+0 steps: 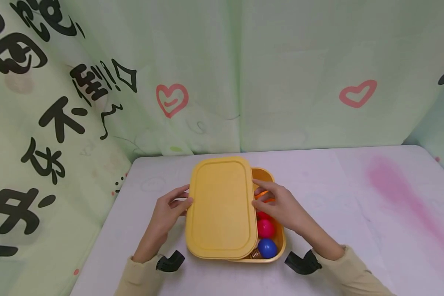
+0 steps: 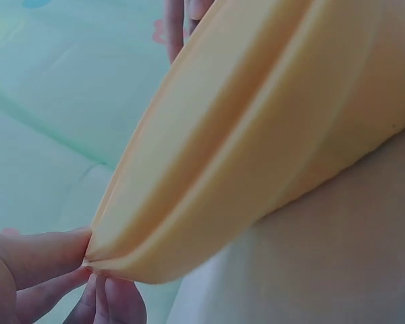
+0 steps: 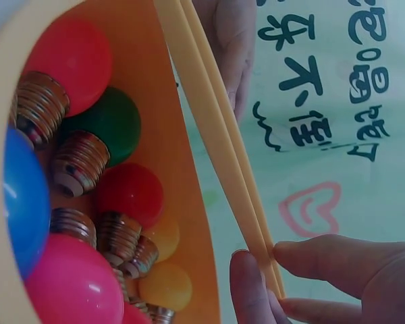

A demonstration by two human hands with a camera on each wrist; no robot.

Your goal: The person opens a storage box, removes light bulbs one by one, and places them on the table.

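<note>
A yellow plastic lid (image 1: 222, 207) lies shifted to the left over a yellow box (image 1: 280, 242), whose right side shows past it. My left hand (image 1: 167, 211) pinches the lid's left edge between thumb and fingers. On the opposite edge my right hand (image 1: 281, 205) pinches the lid, as the right wrist view also shows. Inside the box lie several colored light bulbs with metal screw bases: a blue bulb (image 1: 267, 248), a pink bulb (image 1: 265, 228), a green bulb (image 3: 111, 125), red ones and yellow ones. The lid hides the box's left part in the head view.
A white table (image 1: 340, 193) carries the box near its middle, with a pink stain (image 1: 396, 181) on the right. Behind it hangs a pale green curtain (image 1: 281, 82) with hearts and black writing. Black wrist mounts (image 1: 170, 261) sit by both sleeves.
</note>
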